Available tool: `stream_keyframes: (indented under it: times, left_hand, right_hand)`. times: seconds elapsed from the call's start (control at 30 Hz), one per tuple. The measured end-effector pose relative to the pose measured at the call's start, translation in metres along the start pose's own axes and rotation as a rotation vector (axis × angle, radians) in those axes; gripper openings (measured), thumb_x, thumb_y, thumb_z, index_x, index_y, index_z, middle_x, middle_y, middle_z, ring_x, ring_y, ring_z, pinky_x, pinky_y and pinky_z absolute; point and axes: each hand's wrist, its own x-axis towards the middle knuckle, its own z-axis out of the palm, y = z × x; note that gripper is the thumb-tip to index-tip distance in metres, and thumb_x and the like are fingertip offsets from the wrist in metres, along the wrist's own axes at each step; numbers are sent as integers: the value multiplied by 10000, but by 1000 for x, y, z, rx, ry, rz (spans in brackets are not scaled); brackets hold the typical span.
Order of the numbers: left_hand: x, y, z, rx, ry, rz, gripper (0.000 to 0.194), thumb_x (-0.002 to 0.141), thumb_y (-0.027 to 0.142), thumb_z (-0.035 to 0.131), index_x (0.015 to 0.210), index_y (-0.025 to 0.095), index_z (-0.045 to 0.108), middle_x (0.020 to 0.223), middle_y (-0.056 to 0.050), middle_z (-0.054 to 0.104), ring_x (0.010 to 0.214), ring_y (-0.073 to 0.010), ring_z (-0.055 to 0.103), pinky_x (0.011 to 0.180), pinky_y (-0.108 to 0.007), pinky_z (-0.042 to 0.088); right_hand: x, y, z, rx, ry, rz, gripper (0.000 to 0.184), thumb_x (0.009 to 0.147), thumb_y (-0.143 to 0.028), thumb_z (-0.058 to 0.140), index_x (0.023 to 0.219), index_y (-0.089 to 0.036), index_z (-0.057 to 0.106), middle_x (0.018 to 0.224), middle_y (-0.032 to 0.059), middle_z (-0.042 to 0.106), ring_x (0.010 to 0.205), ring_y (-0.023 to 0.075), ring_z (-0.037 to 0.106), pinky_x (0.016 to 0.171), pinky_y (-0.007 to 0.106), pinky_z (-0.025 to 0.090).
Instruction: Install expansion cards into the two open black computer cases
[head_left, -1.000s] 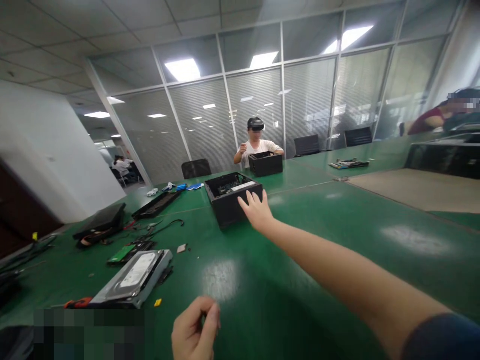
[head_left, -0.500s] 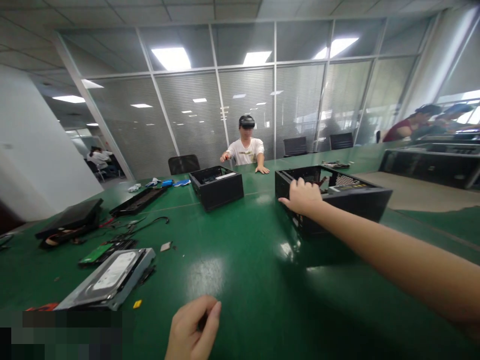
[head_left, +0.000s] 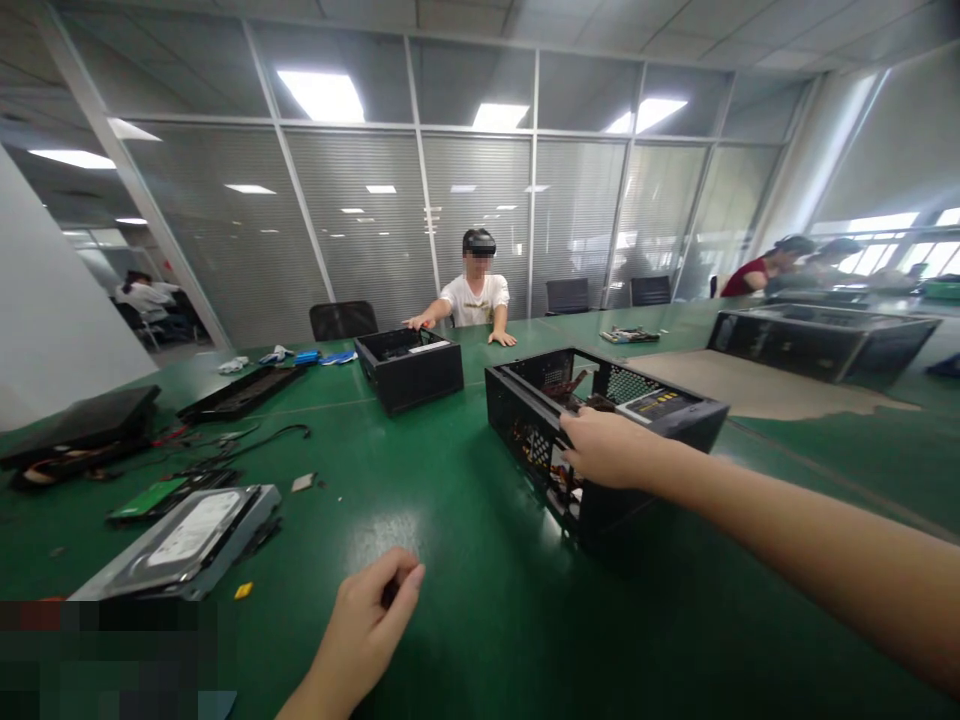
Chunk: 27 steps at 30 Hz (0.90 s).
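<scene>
On green table [head_left: 465, 620], right hand [head_left: 611, 450] gripping open computer case [head_left: 600, 440] near edge

No writing can be read anywhere. The hard drive [head_left: 187, 540], left of the open computer case [head_left: 600, 430], carries a white label, its print too small to make out.
</scene>
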Motion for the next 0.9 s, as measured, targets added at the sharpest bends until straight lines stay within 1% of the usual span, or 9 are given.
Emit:
stream_keyframes:
  times: [0.13,0.27,0.37,0.43,0.53,0.63,0.7,0.77,0.9]
  left_hand:
    - [2,-2,6,-173,-61,-114,259,977,416,447,906,206,581,672,19,592,616,-159,576,604,-254,441]
    - [0,-1,7,-351,-12,-192,273,972,447,451,984,204,574,670,26,587,579,-155,566,561,-247,453]
    - [-1,2,6,-421,38,-163,275,931,458,504,913,199,596,682,14,594,615,-169,566,584,-255,469]
    - [-2,3,6,-461,62,-149,287,893,470,540,840,198,611,682,2,602,648,-185,566,617,-270,487]
    - [-3,3,7,-560,21,-177,316,889,483,522,876,190,642,703,-12,619,670,-200,573,655,-293,509]
    - [-1,3,6,-641,-52,-161,365,911,481,480,999,171,651,827,-48,666,781,-235,613,736,-324,521]
    - [0,5,3,-628,-71,-125,390,909,496,481,1009,163,657,827,-51,669,784,-241,614,760,-335,516]
    - [-1,5,0,-576,-78,-72,433,904,540,476,970,161,675,739,-32,642,703,-222,587,734,-330,508]
    - [-8,2,-3,-447,-78,55,576,905,648,410,837,165,715,665,-39,618,603,-200,565,600,-293,461]
  right_hand:
    - [-51,-54,-26,107,-39,-230,718,858,-664,483,1242,-70,602,1094,245,655,971,359,655,772,428,520]
    - [-93,-93,-48,344,-159,-445,960,778,-812,466,1449,-125,444,1220,239,632,975,337,662,724,390,523]
    - [-112,-103,-61,449,-260,-579,934,788,-814,457,1479,-187,418,1127,172,693,841,267,687,640,328,507]
    - [-112,-100,-69,449,-279,-621,872,810,-791,464,1465,-216,447,1069,133,715,792,240,688,630,313,500]
    - [-81,-84,-74,347,-126,-567,796,824,-737,523,1407,-196,521,1121,136,701,895,258,682,725,333,510]
    - [-22,-61,-64,103,19,-428,644,858,-603,581,1300,-135,609,1123,166,693,974,294,664,802,381,506]
    - [19,-47,-51,-50,3,-355,577,840,-542,631,1229,-117,651,1085,173,702,964,300,667,796,389,511]
    - [51,-37,-36,-154,-44,-305,562,796,-521,688,1183,-114,674,1058,172,708,940,295,676,759,372,521]
    - [85,-34,0,-317,-132,-312,562,707,-452,787,1137,-102,694,1061,177,708,945,298,683,741,349,531]
